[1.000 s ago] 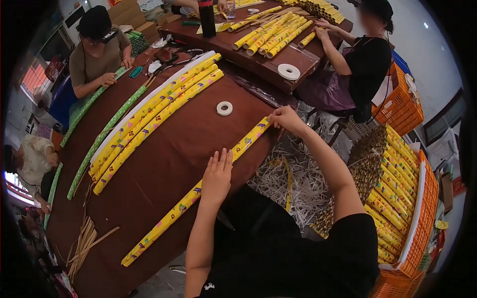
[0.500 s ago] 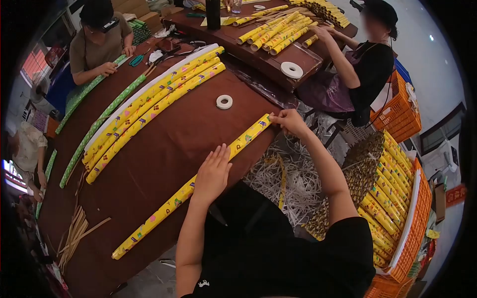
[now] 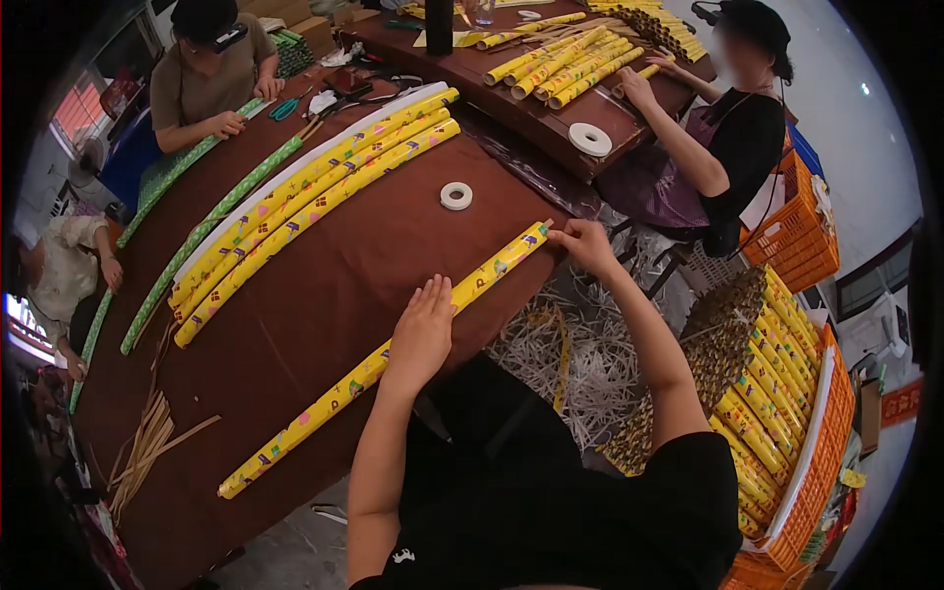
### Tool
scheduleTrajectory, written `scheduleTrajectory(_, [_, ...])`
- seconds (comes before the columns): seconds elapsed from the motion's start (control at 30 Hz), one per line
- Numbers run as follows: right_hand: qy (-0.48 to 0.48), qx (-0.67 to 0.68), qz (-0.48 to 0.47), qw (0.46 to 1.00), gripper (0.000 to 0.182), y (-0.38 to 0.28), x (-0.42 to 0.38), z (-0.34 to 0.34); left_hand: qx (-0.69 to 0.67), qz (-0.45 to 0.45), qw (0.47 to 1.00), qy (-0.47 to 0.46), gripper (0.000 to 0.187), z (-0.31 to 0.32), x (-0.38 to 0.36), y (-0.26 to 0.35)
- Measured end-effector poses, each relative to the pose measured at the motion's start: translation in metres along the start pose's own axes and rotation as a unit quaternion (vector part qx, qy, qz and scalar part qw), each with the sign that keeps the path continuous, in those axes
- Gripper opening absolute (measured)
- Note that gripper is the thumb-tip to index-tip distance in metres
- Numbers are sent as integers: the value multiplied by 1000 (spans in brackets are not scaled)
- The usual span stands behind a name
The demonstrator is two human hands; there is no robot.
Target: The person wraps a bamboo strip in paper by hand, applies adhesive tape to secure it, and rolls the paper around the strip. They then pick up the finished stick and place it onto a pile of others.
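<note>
A long roll of yellow patterned wrapping paper (image 3: 305, 425) lies slantwise along the near edge of the brown-covered table. My left hand (image 3: 423, 334) rests flat across its middle, fingers stretched out and together. At the roll's far right end, my right hand (image 3: 584, 246) has thumb and fingertips pinched at the tip, where a small green patch shows. What exactly is between those fingertips is too small to make out. Beyond my hands sits a white roll of tape (image 3: 456, 196) on the table.
Further back lie yellow rolls (image 3: 324, 211) beside green rolls (image 3: 211, 231). Thin brown strips (image 3: 152, 452) are at lower left. Co-workers sit at left and right, one near more yellow rolls (image 3: 560, 64). An orange crate (image 3: 816, 433) at right holds many rolls; shredded paper (image 3: 541, 364) lies below.
The whole view has shifted slightly. My left hand stays on the roll, and my right fingers remain at its end with a small shift. Co-workers' hands have moved a little.
</note>
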State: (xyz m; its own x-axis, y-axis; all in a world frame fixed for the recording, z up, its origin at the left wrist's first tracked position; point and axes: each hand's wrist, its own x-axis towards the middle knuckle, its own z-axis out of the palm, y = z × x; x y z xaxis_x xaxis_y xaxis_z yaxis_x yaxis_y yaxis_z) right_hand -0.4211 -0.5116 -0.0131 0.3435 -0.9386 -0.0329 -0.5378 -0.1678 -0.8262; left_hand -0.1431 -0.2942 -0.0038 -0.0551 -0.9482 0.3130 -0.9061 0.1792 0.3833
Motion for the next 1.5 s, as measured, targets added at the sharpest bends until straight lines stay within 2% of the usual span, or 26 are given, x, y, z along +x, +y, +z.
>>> scheduleTrajectory(0.03, [14,-32,-59,998,35,3,-1,0,-12,-5,1000,-8,42,-2,1,1])
scheduleTrajectory(0.07, [12,-33,-61,997,35,7,-4,4,-24,-10,1000,-16,42,-3,1,1])
scheduleTrajectory(0.1, [139,-77,-184,970,29,1,-14,9,-24,-12,1000,-14,42,-3,1,1])
scheduleTrajectory(0.13, [262,-117,-300,910,26,-12,-25,14,-26,-10,999,-20,42,-2,1,-1])
scheduleTrajectory(0.17, [247,-150,-376,880,40,-29,-35,17,-27,-8,999,-26,43,-1,2,-2])
scheduleTrajectory(0.23, [130,-238,-423,865,58,-63,-53,34,-36,-13,999,-28,43,-4,3,0])
scheduleTrajectory(0.3, [2,-312,-478,821,65,-78,-61,58,-45,-14,998,-35,44,-5,2,1])
scheduleTrajectory(0.33, [-45,-327,-478,814,64,-73,-60,70,-18,5,1000,-24,45,-5,1,1])
scheduleTrajectory(0.5, [-63,-376,-472,795,66,-60,-57,80,11,13,1000,-18,45,-4,2,3])
scheduleTrajectory(0.57, [-73,-369,-474,796,66,-59,-57,74,-58,-57,996,-24,46,-6,3,7])
scheduleTrajectory(0.67, [-75,-381,-457,800,64,-55,-57,66,-81,-94,992,-31,47,-9,7,9])
scheduleTrajectory(0.7, [-74,-383,-457,800,64,-55,-57,66,-82,-92,992,-31,47,-7,7,8])
scheduleTrajectory(0.77, [-70,-385,-457,799,63,-55,-58,68,14,-39,999,2,47,2,3,4])
scheduleTrajectory(1.0, [-78,-355,-464,808,62,-54,-57,66,1,-40,999,1,45,2,3,4])
scheduleTrajectory(1.07, [-95,-328,-445,828,63,-52,-55,65,-2,-34,999,-2,45,1,3,4])
scheduleTrajectory(1.2, [-81,-349,-455,815,64,-50,-55,67,1,-29,1000,-2,44,1,3,2])
scheduleTrajectory(1.4, [-75,-278,-473,833,57,-47,-55,64,-16,-23,999,-36,51,-3,2,1])
scheduleTrajectory(1.47, [-86,-181,-449,871,50,-46,-53,61,-20,-19,998,-49,59,-10,1,5])
scheduleTrajectory(1.5, [-87,-180,-449,871,50,-47,-54,64,-20,-20,998,-49,59,-9,0,4])
